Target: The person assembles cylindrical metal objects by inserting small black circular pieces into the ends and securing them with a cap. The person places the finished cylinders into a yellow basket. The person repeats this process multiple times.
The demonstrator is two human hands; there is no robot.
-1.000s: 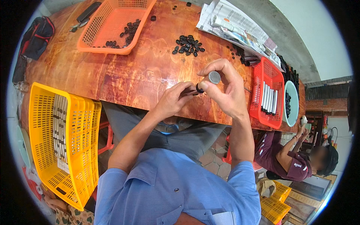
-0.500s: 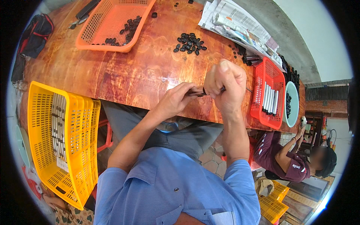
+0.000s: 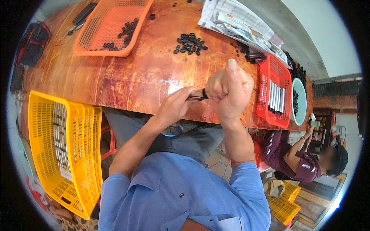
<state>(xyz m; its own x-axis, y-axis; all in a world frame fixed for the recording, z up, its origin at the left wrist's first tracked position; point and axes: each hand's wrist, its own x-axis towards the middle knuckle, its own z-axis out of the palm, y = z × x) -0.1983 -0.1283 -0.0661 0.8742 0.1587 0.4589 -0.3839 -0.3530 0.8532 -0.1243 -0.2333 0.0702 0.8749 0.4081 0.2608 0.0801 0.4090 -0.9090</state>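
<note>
My left hand is closed on a slim, shiny grey tube, its fingers pinching one end. At the tube's right end sits a black collar-like part. My right hand is curled into a fist against that black part, thumb pointing up and away; what its fingers hide I cannot make out. Both hands are held above the table's near edge, close together. Beyond them on the table lies a loose heap of small black rings or caps.
An orange basket with black pieces stands far left. Right are a red basket of white tubes, a pale green bowl and papers. Yellow crates holding tubes stand at my left. A co-worker sits at right.
The view has shifted slightly. My right fist has turned, its thumb now stretched further up. The black part shows more plainly between my hands; my left hand keeps its pinch.
</note>
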